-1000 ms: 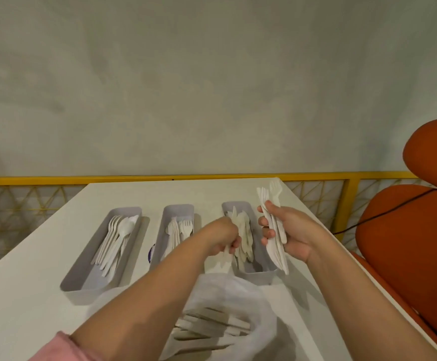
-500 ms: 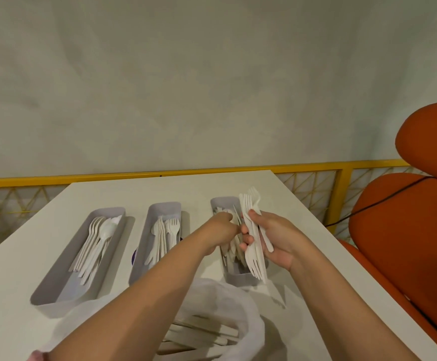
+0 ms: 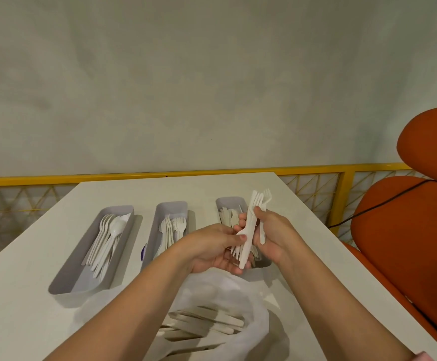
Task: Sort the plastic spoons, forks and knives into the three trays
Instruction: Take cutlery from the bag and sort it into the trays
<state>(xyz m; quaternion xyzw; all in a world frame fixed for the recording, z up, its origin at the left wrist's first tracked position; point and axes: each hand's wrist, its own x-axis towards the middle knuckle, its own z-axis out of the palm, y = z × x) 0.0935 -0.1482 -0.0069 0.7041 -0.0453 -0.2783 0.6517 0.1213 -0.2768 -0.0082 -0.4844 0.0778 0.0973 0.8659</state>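
Right hand [image 3: 277,235] curled round mixed bundle [image 3: 251,220] of forks and knives, held above right tray [image 3: 229,200]. Left hand [image 3: 212,251] pinches one piece at bundle's near end, thumb on top.

Risk: pulling single piece likely drags neighbours loose where tines interlock. Strays would drop among knives [image 3: 228,217] in right tray, so wrong sort.

Forks [image 3: 179,225] lie in middle tray [image 3: 172,204], spoons [image 3: 108,238] in left tray [image 3: 63,285]. Bag [image 3: 238,290] near on counter [image 3: 30,321], more cutlery inside.

No brand or writing legible. Purple item [image 3: 143,252] between trays mostly hidden.

Left hand [image 3: 213,252] and right hand [image 3: 273,234] grip, nearly touching.
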